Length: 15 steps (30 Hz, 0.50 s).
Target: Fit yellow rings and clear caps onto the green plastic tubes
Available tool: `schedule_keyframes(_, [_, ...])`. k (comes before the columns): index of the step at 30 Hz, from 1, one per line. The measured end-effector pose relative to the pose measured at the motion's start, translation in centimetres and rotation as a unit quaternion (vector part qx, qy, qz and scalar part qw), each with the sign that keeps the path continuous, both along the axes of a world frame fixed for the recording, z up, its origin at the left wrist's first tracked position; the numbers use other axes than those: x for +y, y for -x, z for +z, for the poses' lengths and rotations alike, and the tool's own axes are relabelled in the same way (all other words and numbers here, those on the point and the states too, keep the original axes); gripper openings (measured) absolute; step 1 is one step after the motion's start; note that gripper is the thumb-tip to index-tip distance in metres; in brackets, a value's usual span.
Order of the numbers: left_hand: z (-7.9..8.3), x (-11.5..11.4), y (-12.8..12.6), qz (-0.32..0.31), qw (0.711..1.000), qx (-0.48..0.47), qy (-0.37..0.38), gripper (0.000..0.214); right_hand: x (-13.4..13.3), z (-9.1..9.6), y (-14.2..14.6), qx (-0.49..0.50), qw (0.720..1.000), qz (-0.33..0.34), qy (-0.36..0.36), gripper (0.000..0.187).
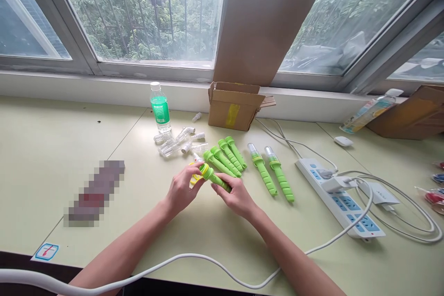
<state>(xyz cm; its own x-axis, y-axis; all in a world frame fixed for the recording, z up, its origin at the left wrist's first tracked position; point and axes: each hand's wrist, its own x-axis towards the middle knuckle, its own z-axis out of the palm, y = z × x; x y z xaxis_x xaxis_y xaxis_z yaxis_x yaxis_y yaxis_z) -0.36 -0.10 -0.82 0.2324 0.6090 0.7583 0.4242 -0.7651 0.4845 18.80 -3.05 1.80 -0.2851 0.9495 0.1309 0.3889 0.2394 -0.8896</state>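
Observation:
My right hand (pixel 236 194) is wrapped round a green ribbed plastic handle (pixel 219 181), which lies tilted with its open threaded end toward the upper left. At that end, the fingers of my left hand (pixel 183 187) pinch a yellow ring (pixel 204 169) seated around the neck. More yellow rings (pixel 194 177) show partly behind my left fingers. Just beyond my hands lies a row of several green handles (pixel 225 157) without tops. To the right are two green sticks (pixel 265 175) with clear caps fitted. Loose clear caps (pixel 169 145) with white ends are heaped behind my left hand.
A water bottle (pixel 160 108) and a cardboard box (pixel 236 106) stand near the window wall. At right lies a power strip (pixel 340 199) with plugs and a charger (pixel 379 194). A white cable (pixel 194 256) crosses the front edge. A blurred dark object (pixel 97 192) lies left.

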Motion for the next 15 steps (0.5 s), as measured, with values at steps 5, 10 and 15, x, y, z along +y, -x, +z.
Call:
schedule_keyframes(5, [0.18,-0.07,-0.02,-0.005,1.0,-0.002,0.0,0.018,0.07,-0.26,-0.1,-0.001,1.0,-0.002,-0.008,0.03])
schedule_keyframes(10, [0.33,-0.04,-0.05,-0.003,1.0,-0.003,-0.005,0.017,0.18,-0.52,-0.09,-0.004,1.0,-0.006,-0.013,0.031])
schedule_keyframes(15, [0.19,0.04,-0.01,-0.002,1.0,-0.002,-0.009,0.018,0.22,-0.74,-0.11,-0.006,0.999,-0.006,-0.032,0.029])
